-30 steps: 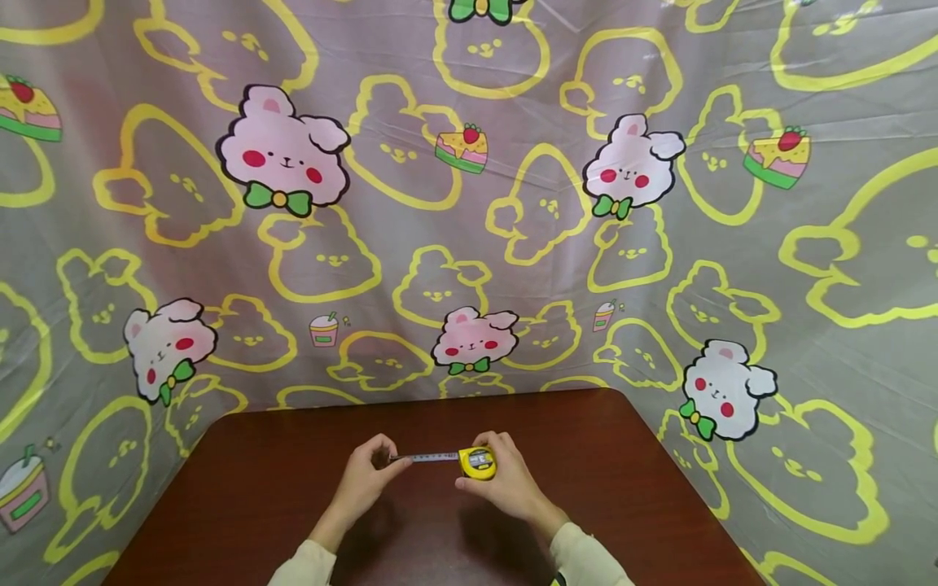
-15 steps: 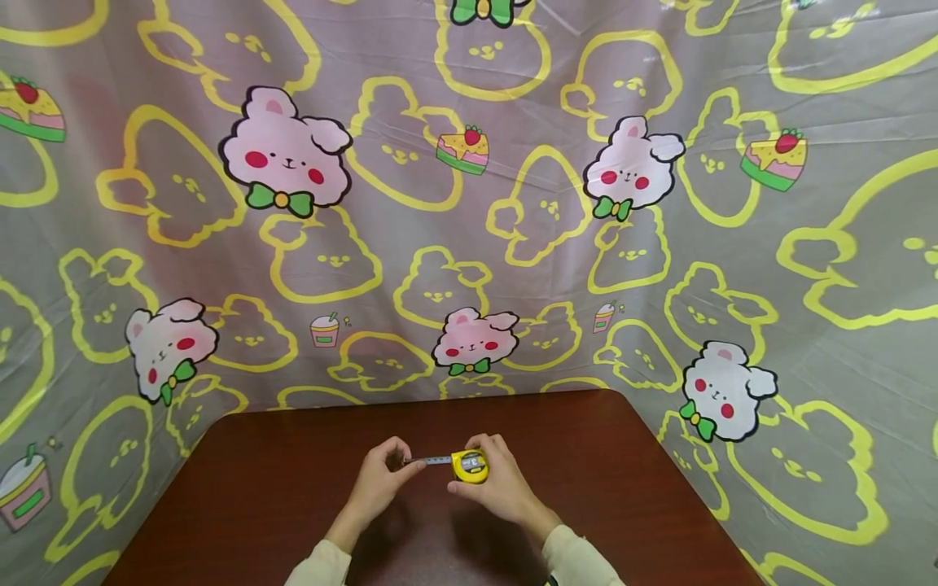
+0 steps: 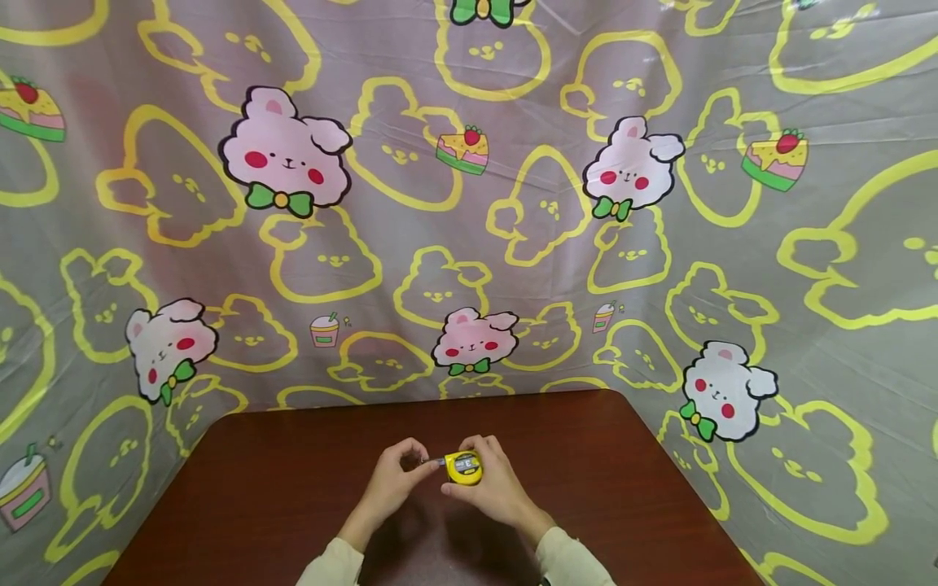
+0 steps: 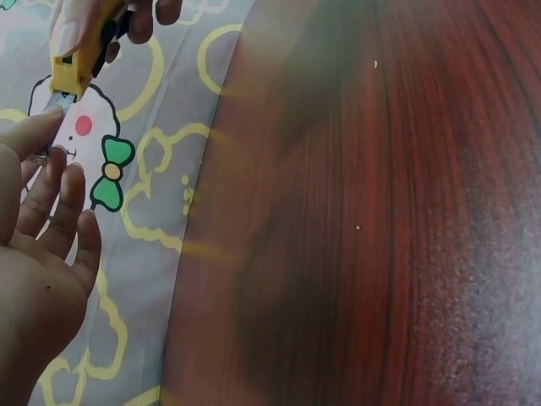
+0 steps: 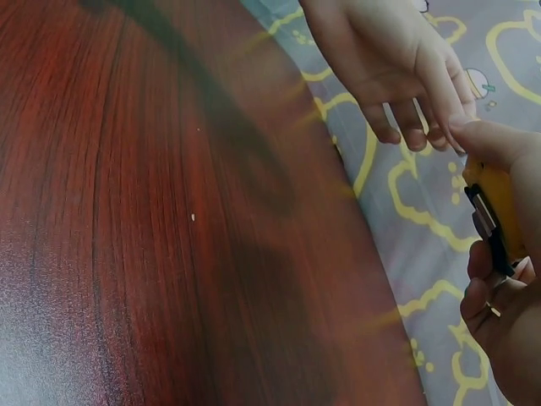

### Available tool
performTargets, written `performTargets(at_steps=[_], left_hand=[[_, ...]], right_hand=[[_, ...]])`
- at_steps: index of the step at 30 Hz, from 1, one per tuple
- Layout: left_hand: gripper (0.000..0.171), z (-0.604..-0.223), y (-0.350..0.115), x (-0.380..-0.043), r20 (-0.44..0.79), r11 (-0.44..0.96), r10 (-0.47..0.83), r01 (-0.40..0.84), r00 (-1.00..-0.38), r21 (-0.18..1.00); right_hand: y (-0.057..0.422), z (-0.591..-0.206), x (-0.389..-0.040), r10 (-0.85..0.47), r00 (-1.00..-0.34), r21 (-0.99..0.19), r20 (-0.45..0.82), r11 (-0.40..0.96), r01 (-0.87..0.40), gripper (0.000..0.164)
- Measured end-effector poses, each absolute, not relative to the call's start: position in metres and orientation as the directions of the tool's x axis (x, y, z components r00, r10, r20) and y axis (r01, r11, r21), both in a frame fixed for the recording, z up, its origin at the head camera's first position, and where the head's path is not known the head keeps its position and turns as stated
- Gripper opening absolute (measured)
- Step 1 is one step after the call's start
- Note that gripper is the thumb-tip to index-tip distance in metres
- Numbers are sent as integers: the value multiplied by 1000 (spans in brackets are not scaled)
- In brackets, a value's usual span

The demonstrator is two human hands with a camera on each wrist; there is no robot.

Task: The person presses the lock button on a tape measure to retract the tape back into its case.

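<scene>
My right hand (image 3: 496, 487) grips a yellow tape measure (image 3: 465, 467) with a dark and silver label, held above the table. In the right wrist view, the yellow case (image 5: 500, 203) shows a black clip along its side, with my fingers curled round it. My left hand (image 3: 392, 482) pinches the end of the metal tape between thumb and fingers, just left of the case. Only a short bit of blade (image 4: 59, 102) shows between the case and my left thumb in the left wrist view. Both hands are close together.
The dark red-brown wooden table (image 3: 278, 488) lies beneath both hands. A grey curtain (image 3: 542, 325) with yellow outlines and rabbit prints hangs behind it and along both sides. Tiny pale specks (image 5: 193, 217) lie on the tabletop.
The exposed tape has shortened from a long stretch to a short bit. My left hand has moved right and my right hand slightly left with the tape measure, bringing them closer.
</scene>
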State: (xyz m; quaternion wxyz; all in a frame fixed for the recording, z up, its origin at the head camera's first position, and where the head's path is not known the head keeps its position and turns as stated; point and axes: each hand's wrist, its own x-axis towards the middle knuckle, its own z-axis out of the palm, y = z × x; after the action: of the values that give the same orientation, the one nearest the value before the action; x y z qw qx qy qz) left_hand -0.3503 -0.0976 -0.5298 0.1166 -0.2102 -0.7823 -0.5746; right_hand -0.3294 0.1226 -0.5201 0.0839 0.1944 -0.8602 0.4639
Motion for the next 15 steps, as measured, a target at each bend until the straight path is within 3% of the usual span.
performTargets(at_steps=[9,15], left_hand=[[18,-529,-94,-350,392,264,191,432,-900,863],[15,-529,-91,-350,393,249,190,431,-900,867]], right_hand=[[120,-522,-329,-257,-906,-758,335,498,-421,61],[116,-520,-328,-249,-910,-786,332,460,-413,55]])
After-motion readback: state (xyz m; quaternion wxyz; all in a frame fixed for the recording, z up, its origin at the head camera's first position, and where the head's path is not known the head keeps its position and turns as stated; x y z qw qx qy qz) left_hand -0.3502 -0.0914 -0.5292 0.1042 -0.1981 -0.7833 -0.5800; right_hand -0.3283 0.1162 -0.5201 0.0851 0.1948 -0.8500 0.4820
